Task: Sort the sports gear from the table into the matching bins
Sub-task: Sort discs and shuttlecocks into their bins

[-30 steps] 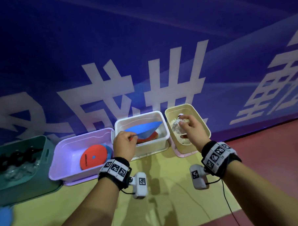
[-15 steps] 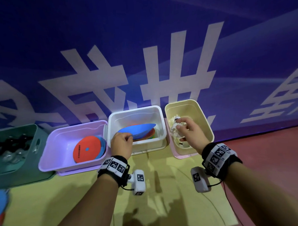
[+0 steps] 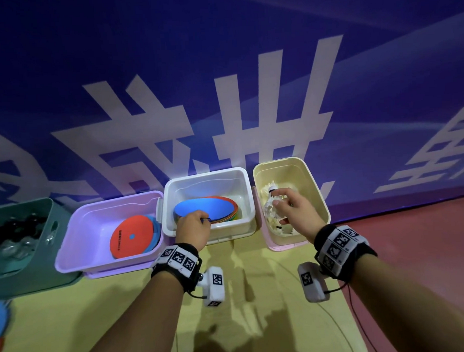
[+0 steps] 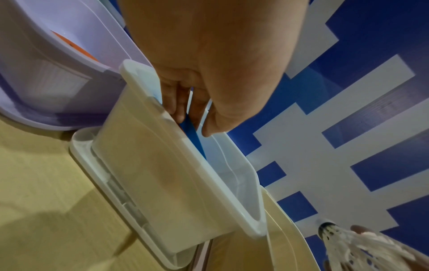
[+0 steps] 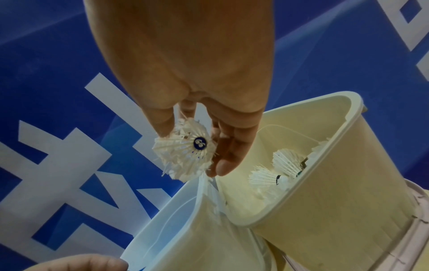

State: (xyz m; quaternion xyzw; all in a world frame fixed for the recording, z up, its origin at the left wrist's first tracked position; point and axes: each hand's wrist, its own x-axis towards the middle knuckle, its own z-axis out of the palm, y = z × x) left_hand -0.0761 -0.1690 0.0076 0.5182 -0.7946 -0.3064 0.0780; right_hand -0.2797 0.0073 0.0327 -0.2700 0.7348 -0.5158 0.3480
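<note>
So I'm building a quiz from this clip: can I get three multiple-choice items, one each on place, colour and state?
1. Where is the right hand?
A. over the cream plastic bin
B. over the lilac plastic bin
C. on the floor

2. What colour is the top flat disc in the white plastic bin?
A. green
B. blue
C. black

3. What is the left hand doing?
A. hanging idle
B. pressing the wall
C. pinching the blue disc's edge

Key: 1 A, its grip holds a white feather shuttlecock above that bin; 2 B, blue lies on top; 3 C, the fingers close on the disc.
</note>
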